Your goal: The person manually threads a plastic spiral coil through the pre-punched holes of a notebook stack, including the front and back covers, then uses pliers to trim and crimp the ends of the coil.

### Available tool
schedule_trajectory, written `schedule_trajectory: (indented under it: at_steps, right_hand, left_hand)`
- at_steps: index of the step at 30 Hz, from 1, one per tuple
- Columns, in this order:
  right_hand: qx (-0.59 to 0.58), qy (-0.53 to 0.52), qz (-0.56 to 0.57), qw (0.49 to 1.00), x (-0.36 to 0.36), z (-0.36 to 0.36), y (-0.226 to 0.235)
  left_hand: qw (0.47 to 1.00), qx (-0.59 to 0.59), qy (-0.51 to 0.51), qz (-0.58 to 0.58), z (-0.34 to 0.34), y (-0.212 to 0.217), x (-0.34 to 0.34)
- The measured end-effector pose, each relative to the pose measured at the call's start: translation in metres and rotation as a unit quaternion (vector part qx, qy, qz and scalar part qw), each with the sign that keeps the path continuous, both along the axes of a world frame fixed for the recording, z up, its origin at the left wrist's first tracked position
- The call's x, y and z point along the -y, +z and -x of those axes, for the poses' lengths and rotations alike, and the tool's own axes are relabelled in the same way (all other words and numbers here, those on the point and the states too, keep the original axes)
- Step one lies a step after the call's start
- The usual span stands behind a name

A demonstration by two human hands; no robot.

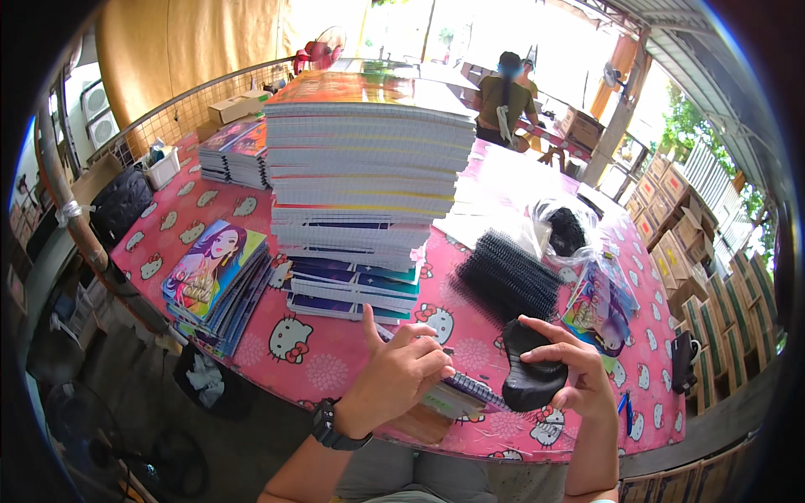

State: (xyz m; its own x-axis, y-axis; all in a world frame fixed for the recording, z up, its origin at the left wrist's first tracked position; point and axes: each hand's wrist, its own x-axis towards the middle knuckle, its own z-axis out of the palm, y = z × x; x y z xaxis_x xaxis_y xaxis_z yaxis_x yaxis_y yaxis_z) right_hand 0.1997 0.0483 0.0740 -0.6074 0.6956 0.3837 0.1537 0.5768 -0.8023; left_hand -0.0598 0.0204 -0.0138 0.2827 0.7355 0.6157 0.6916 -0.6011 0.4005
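Note:
A thin spiral-bound notebook [474, 387] lies at the table's near edge, a dark coil along its upper side. My left hand [411, 369] is on it, fingers curled over the coil edge and thumb raised apart; the palm side is hidden. In my right hand [574, 360] is a black, smooth, rounded object [530, 369] with a narrowed waist, gripped between fingers and thumb over the coil's right end. I cannot make out its kind. Beyond it lies a pile of black binding coils [507, 277]. A tall stack of notebooks [365, 168] rises beyond my left hand.
Left stands a shorter stack of colourful notebooks [215, 277]; more books [235, 151] lie behind it. On the right are a clear plastic bag [570, 226] and glossy covers [599, 306]. The table wears a pink patterned cloth [327, 369]. Far off, a person [503, 101] stands near cartons [580, 127].

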Motion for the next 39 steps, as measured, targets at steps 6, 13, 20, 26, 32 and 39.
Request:
schedule_trajectory:
  at_steps: [6,13,20,26,32,39]
  right_hand:
    - [-0.096,0.05,0.257,0.96,-0.025,-0.017,-0.051]
    - [-0.123,0.101,0.196,0.968,-0.015,0.036,-0.06]
    - [-0.054,0.085,0.168,0.981,-0.039,0.038,-0.061]
    - [-0.124,0.106,0.217,0.963,-0.042,0.043,-0.06]
    - [-0.076,0.097,0.207,0.971,-0.057,0.05,-0.061]
    - [-0.11,0.116,0.237,0.958,-0.055,0.065,-0.066]
  left_hand:
    - [0.999,0.003,0.026,-0.045,0.002,-0.008,-0.001]
    - [0.817,0.573,-0.018,0.068,-0.005,-0.036,0.003]
    - [0.83,0.553,0.028,0.073,-0.011,-0.053,0.001]
    - [0.88,0.467,0.056,0.064,-0.007,-0.057,0.0]
    - [0.88,0.465,0.054,0.075,-0.005,-0.056,0.001]
    - [0.874,0.477,0.041,0.078,-0.005,-0.053,0.001]
